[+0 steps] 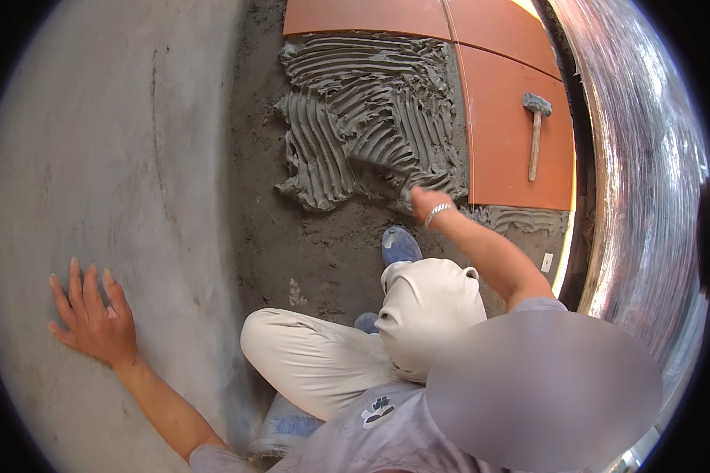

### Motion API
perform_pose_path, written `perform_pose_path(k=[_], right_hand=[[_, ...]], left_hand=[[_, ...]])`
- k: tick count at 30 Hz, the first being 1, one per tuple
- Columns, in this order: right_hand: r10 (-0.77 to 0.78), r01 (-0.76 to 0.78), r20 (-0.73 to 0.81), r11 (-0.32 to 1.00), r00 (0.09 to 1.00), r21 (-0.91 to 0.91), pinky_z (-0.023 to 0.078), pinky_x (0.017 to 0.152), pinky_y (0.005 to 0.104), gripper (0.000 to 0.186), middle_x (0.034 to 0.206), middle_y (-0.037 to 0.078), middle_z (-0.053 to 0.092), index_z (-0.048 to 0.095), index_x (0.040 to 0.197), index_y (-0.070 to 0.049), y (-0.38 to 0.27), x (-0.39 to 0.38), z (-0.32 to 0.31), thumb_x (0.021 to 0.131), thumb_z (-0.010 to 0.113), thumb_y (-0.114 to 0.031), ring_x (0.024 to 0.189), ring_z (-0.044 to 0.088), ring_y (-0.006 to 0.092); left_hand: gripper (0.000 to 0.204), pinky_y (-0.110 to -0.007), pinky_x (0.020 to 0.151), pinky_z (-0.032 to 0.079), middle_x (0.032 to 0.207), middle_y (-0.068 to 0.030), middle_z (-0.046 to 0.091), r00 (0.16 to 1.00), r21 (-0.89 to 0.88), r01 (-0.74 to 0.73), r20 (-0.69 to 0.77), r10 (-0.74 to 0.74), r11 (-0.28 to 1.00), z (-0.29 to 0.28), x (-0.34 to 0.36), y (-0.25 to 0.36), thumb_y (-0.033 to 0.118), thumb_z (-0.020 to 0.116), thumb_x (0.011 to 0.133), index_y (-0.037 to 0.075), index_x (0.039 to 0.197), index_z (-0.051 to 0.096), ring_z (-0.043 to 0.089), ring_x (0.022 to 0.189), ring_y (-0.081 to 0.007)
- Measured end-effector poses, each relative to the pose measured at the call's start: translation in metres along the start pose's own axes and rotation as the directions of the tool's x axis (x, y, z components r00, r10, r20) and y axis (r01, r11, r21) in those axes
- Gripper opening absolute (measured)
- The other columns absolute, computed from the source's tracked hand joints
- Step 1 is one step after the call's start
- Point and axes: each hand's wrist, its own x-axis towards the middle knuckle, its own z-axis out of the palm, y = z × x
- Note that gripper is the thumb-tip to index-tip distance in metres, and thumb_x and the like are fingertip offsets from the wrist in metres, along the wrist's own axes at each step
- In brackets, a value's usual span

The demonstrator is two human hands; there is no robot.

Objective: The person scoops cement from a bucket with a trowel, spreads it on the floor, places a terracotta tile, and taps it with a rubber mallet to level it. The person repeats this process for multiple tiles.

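My right hand (429,203) is closed around the handle of a trowel, most likely a notched one. The trowel's dark blade (385,168) rests at the near part of a bed of grey mortar (317,146), which is combed into curved ridges. Motion or mortar blurs the blade's edge. A twisted silver bracelet (439,211) circles my right wrist. Flat against the grey wall (185,236) lies my left hand (95,319), fingers spread, holding nothing.
Orange tiles (493,150) border the mortar at the far side and right, with a taut string along one edge. A mallet (536,130) lies on the right tile. Shiny plastic wrap (647,158) stands beyond. My blue shoe (401,245) is just below the mortar.
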Motion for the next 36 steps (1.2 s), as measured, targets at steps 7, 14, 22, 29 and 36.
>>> perform_pose_path(k=[7, 14, 22, 29, 36], right_hand=[[-0.118, 0.114, 0.143, 0.993, 0.983, 0.037, 0.055, 0.083, 0.0485, 0.02, 0.107, 0.024, 0.07, 0.055, 0.106, -0.002, -0.032, -0.034, 0.024, 0.096, 0.045, -0.016, 0.098, 0.07, 0.0396], [-0.164, 0.154, 0.129, 0.984, 0.978, 0.086, 0.055, 0.081, 0.0497, 0.021, 0.101, 0.024, 0.071, 0.054, 0.104, -0.003, -0.048, -0.026, 0.021, 0.096, 0.049, -0.021, 0.092, 0.07, 0.0406], [-0.106, 0.097, 0.166, 0.993, 0.98, 0.065, 0.054, 0.084, 0.0505, 0.026, 0.101, 0.025, 0.071, 0.056, 0.106, -0.002, -0.039, 0.003, -0.024, 0.096, 0.049, -0.025, 0.095, 0.069, 0.0426], [0.262, -0.255, 0.006, 0.933, 0.965, 0.253, 0.051, 0.094, 0.0488, 0.033, 0.113, 0.029, 0.067, 0.06, 0.114, 0.001, 0.001, 0.071, -0.088, 0.094, 0.054, -0.025, 0.109, 0.064, 0.0428], [0.573, -0.484, -0.109, 0.766, 0.812, 0.422, 0.053, 0.094, 0.0448, 0.033, 0.12, 0.027, 0.066, 0.068, 0.114, 0.0, 0.074, 0.13, -0.117, 0.092, 0.059, -0.021, 0.114, 0.064, 0.039]], left_hand=[[0.013, -0.044, 0.122, -0.001, 0.123, 0.0119, 0.069, 1.0, -0.024, -0.001, -0.023, 0.0, 1.0, 0.001, 0.001, 0.001, 0.036, 0.068, 0.09, 0.028, 0.099, 0.073, 0.054, 0.131, -0.0166], [0.011, -0.045, 0.122, 0.004, 0.121, 0.0098, 0.07, 0.999, 0.032, 0.013, -0.03, -0.012, 0.999, 0.001, 0.005, 0.004, 0.033, 0.069, 0.09, 0.025, 0.096, 0.073, 0.055, 0.13, -0.0199], [0.01, -0.046, 0.121, 0.01, 0.122, 0.0085, 0.069, 0.998, -0.014, 0.026, -0.054, -0.027, 1.0, -0.002, 0.007, 0.006, 0.031, 0.069, 0.09, 0.023, 0.095, 0.072, 0.055, 0.13, -0.022], [0.011, -0.045, 0.121, 0.01, 0.123, 0.0071, 0.069, 0.999, 0.003, 0.032, -0.012, -0.032, 0.999, -0.004, 0.008, 0.007, 0.031, 0.064, 0.094, 0.022, 0.096, 0.072, 0.055, 0.13, -0.0222], [0.017, -0.046, 0.122, 0.007, 0.122, 0.0047, 0.069, 1.0, 0.057, 0.014, 0.0, -0.014, 0.998, -0.002, 0.009, 0.007, 0.034, 0.061, 0.095, 0.021, 0.096, 0.072, 0.056, 0.128, -0.0237]])
